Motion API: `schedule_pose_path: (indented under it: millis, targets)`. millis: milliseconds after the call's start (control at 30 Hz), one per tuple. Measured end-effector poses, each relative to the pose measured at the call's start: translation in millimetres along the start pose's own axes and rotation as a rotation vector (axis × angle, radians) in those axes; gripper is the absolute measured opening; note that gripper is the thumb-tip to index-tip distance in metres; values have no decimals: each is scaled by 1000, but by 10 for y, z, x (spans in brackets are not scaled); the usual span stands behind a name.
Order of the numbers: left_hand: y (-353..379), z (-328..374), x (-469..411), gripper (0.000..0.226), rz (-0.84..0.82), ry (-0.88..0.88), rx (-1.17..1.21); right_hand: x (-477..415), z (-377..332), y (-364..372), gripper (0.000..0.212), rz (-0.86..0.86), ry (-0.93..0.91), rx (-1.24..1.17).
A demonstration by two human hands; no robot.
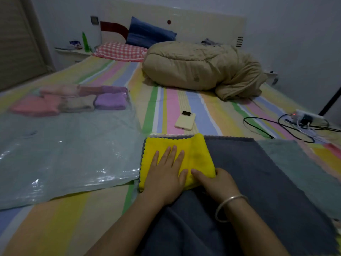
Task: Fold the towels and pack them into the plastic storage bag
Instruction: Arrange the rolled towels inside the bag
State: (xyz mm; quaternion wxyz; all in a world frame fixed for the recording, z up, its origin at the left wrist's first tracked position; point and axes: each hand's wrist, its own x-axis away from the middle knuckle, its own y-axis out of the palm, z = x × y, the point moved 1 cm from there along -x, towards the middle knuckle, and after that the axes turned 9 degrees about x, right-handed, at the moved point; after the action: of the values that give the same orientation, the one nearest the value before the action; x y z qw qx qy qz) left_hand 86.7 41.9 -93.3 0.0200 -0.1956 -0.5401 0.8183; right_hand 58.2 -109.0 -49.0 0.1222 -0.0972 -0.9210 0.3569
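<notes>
A folded yellow towel (195, 154) lies on a spread dark grey towel (258, 172) on the striped bed. My left hand (166, 174) presses flat on the yellow towel, fingers apart. My right hand (215, 183), with a silver bangle on its wrist, grips the yellow towel's near right edge. A pale green towel (302, 163) lies under the grey one at the right. To the left lies the clear plastic storage bag (55, 156), with several folded towels (73, 100) in pink, beige and purple at its far end.
A cream phone (185, 121) lies on the bed sheet (55, 228) beyond the towels. A power strip with tangled cables (299, 122) sits at the right. A bundled tan quilt (199, 67) and pillows (121, 51) fill the far end of the bed.
</notes>
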Motion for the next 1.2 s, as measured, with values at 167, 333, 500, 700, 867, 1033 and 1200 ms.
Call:
schedule_pose_path:
  millis: [167, 333, 500, 700, 867, 1033, 1200]
  targets:
    - [-213, -79, -111, 52, -10, -226, 716, 188, -251, 205, 24, 293, -129, -129]
    - [-632, -492, -202, 56, 142, -694, 2141, 419, -603, 492, 46, 361, -616, 21]
    - [-769, -879, -285, 45, -48, -775, 1562, 378, -601, 749, 40, 215, -952, 513]
    - [-696, -1108, -389, 83, -122, -549, 1032, 410, -591, 708, 29, 121, -855, 245]
    - [-713, -1014, -507, 67, -220, -564, 1209, 128, -717, 613, 50, 40, -197, -147]
    - [-661, -912, -512, 62, -183, -603, 1292, -120, -798, 564, 80, -167, 26, -121]
    - [-700, -818, -556, 65, -213, -481, 1233, -166, -764, 176, 70, -265, 96, -239]
